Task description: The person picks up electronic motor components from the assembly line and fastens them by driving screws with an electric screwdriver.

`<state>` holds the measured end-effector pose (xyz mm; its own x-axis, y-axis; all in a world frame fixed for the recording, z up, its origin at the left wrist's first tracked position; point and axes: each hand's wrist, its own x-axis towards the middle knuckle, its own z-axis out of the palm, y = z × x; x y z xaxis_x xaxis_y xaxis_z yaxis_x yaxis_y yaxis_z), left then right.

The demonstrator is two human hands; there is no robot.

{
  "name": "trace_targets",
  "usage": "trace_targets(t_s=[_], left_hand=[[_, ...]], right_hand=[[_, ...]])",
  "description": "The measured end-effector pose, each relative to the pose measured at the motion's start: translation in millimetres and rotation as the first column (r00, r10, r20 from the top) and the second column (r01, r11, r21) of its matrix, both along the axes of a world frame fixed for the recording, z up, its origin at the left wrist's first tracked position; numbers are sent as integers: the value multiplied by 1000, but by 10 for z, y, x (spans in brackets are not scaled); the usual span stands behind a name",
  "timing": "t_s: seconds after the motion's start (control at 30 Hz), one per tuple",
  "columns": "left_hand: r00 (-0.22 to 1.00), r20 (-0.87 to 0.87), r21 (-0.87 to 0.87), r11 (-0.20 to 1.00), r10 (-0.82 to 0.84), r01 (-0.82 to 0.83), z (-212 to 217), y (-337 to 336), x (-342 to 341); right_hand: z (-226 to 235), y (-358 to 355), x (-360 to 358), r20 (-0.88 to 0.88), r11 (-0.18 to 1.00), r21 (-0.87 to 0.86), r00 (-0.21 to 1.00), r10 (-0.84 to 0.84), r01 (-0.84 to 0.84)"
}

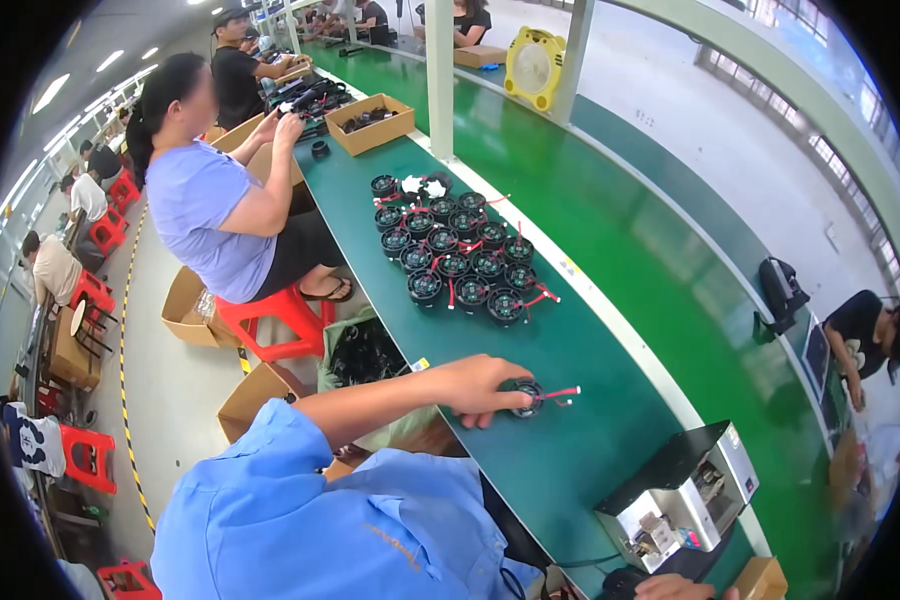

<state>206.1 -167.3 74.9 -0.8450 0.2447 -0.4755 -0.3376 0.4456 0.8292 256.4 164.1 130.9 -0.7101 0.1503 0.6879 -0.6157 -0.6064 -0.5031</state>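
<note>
My left hand [485, 388] reaches across the green bench and grips a round black motor unit [525, 399] by its side, thumb on its rim. Red wires with a small pale plug [573, 391] stick out to the right of it. At the lower edge, my right hand [673, 588] is partly cut off; its fingers look curled beside a dark part [622, 582] whose kind I cannot make out. Above that hand stands a small metal bench machine [675, 505] with a black cover. Farther up the bench, several similar motor units [455, 250] with red wires stand grouped together.
A person in a lilac shirt [205, 195] sits at the bench's left side. An open cardboard box [372, 125] stands beyond the motor units. A white post [440, 80] rises at the bench's right edge, beside a green conveyor [610, 260]. A small cardboard box [760, 578] lies at lower right.
</note>
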Motion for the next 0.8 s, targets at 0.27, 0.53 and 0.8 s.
trace_targets(t_s=[0.27,0.53,0.8], left_hand=[[441,-788,-590,733,-430,-340,122,163,107],[445,-797,-541,810,-409,-225,194,-133,-1151],[640,-664,-697,629,-387,-344,85,-809,-1789]], right_hand=[[-60,-3,-97,63,978,148,986,-154,144],[-10,11,-64,137,952,176,951,-276,251],[-382,259,-196,338,974,220,941,-34,-44]])
